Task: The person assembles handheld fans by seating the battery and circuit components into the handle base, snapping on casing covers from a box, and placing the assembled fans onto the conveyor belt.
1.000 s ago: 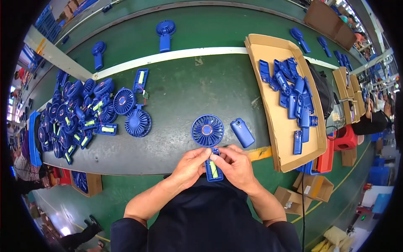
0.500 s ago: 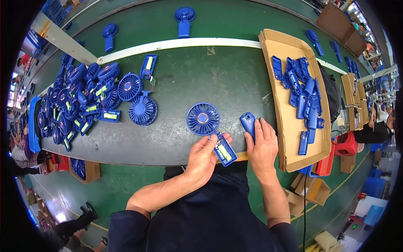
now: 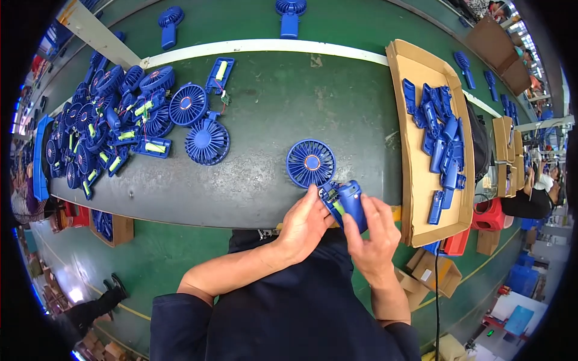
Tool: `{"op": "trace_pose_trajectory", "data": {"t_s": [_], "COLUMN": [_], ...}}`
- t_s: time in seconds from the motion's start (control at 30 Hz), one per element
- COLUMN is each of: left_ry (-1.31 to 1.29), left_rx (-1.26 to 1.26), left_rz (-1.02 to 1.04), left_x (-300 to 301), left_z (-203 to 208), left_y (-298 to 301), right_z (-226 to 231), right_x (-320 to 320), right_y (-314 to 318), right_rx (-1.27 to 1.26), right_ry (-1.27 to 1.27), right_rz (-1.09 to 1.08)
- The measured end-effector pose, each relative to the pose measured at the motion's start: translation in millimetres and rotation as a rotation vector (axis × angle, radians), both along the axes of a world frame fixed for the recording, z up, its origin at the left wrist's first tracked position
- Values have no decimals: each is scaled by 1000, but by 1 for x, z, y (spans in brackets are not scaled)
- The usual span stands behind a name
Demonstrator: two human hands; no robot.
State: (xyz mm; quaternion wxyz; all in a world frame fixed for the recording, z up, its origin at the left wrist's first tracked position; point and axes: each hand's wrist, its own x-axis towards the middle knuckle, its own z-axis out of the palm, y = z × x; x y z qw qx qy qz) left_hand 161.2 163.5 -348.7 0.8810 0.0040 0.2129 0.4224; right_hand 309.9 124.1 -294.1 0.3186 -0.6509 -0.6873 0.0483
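A blue handheld fan [image 3: 310, 163] lies head-away near the table's front edge, its handle opened to show a green battery and circuit board. My left hand [image 3: 303, 227] is closed on the handle's near left side, with the thumb by the neck. Between thumb and fingers of my right hand [image 3: 374, 236] is a blue handle cover [image 3: 351, 203]. It is tilted over the open handle and hides part of the battery; whether the two touch I cannot tell.
At the left is a pile of blue fans [image 3: 90, 129] with open handles and batteries. A cardboard tray [image 3: 407, 150] on the right holds several blue handle covers [image 3: 444, 150]. Beyond the white rail [image 3: 265, 46], more fans [image 3: 289, 18] lie on a green surface.
My right hand has brought the handle cover left, over the open fan handle. The left hand still holds the fan. The whole view has shifted slightly.
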Motion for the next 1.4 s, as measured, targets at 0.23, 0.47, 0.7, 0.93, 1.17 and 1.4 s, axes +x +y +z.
{"op": "trace_pose_trajectory", "data": {"t_s": [0.23, 0.47, 0.7, 0.93, 1.17, 1.4], "left_ry": [68, 79, 67, 78, 177, 208], "left_rx": [81, 79, 79, 110, 115, 221], "left_rz": [-81, -70, -76, -65, -44, -90], "left_x": [-2, -2, -2, -1, -6, -12], "left_z": [0, -2, -1, 0, -7, -4], "left_y": [1, 0, 0, -1, -1, -4], "right_z": [-13, -17, -19, -22, -20, -9], "right_x": [-5, -5, -4, -9, -13, 10], "right_y": [0, 4, 3, -2, -2, 0], "right_rx": [4, -6, -25, -18, 11, -410], "right_ry": [-77, -133, -152, -219, -126, 485], "right_rz": [66, 116, 141, 156, 141, -51]}}
